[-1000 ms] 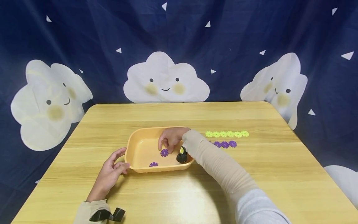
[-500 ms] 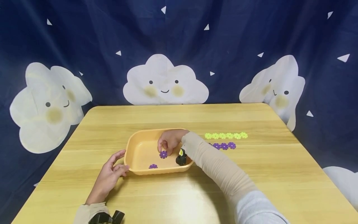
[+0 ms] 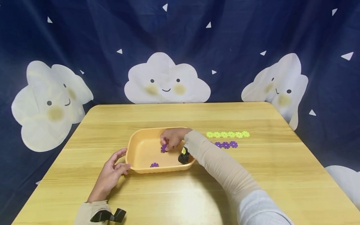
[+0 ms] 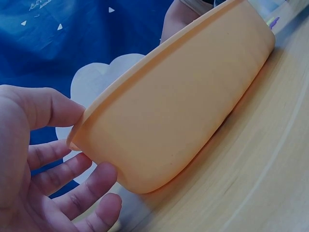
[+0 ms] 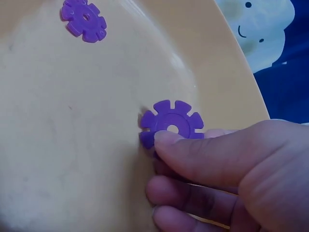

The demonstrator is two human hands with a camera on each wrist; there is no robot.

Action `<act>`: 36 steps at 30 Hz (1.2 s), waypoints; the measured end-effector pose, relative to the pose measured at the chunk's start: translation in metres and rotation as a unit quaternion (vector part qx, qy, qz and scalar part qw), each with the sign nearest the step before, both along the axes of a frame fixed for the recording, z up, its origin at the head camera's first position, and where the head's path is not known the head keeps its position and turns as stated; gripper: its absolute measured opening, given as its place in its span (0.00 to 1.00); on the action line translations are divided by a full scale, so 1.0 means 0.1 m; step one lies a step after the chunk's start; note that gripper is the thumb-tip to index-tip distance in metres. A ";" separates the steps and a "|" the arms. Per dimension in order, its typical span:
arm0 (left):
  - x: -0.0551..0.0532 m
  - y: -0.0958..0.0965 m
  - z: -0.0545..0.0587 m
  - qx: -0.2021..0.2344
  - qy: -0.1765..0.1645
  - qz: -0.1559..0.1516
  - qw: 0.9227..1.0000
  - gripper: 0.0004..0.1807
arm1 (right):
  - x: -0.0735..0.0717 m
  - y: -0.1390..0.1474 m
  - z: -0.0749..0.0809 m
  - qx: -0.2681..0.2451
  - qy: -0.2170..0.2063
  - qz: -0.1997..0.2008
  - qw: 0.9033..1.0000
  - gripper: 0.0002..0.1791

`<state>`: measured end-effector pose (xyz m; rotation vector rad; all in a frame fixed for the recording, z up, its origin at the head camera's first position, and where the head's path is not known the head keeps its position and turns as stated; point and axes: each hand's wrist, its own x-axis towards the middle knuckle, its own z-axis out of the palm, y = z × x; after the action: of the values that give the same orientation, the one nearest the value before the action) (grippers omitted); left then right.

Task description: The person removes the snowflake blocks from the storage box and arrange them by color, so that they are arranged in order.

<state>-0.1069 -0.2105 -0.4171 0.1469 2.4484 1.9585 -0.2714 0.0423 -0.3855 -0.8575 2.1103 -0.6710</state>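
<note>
My right hand (image 3: pixel 173 138) reaches into the orange plastic basin (image 3: pixel 132 156). It pinches a purple snowflake disc (image 5: pixel 176 116) between thumb and fingers, and the disc's notched edge and centre hole show in the right wrist view. A second purple snowflake disc (image 5: pixel 83 20) lies on the basin floor, partly hidden behind the near wall in the head view. With my left hand (image 3: pixel 110 175) I hold the basin's left end. In the left wrist view the thumb (image 4: pixel 58 108) is on the rim and the other fingers bend against the outer wall.
On the wooden table (image 3: pixel 267 162), right of the basin, lie a row of yellow-green snowflake discs (image 3: pixel 227 134) and a row of purple ones (image 3: pixel 226 145). The right sleeve (image 3: pixel 222 168) covers the purple row's left end. A dark curtain (image 3: pixel 225 37) hangs behind.
My right thumb and fingers have closed on the purple disc, which lay flat before and now stands tilted up. My left hand stays on the basin.
</note>
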 end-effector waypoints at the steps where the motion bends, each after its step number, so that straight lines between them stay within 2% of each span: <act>1: 0.00 0.00 0.00 0.001 0.001 0.000 1.000 0.32 | 0.00 0.00 0.00 -0.001 0.001 -0.004 1.000 0.14; 9: 0.01 0.00 0.00 -0.005 -0.006 -0.002 1.000 0.32 | 0.01 0.06 0.01 -0.026 -0.002 -0.038 0.999 0.09; 17: 0.02 -0.01 0.00 -0.009 -0.012 -0.003 1.000 0.32 | -0.03 0.14 0.07 -0.029 0.056 0.009 0.998 0.15; 23: 0.04 -0.03 -0.01 -0.010 -0.018 -0.008 1.000 0.33 | -0.01 0.17 0.09 -0.041 0.043 -0.013 0.998 0.14; 28: 0.06 -0.05 -0.03 -0.016 -0.029 -0.012 0.999 0.34 | 0.01 0.20 0.09 -0.049 0.038 -0.014 0.998 0.16; 33: 0.02 -0.03 -0.03 -0.008 -0.013 -0.010 1.000 0.33 | -0.03 0.27 0.14 -0.064 0.051 -0.021 0.996 0.20; 36: 0.01 -0.02 -0.02 0.000 -0.008 -0.008 1.000 0.32 | -0.04 0.31 0.18 -0.064 0.060 -0.012 0.996 0.19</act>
<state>-0.1063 -0.2128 -0.4186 0.1501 2.4297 1.9440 -0.2759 0.0736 -0.3679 -0.9645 2.2073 -0.7917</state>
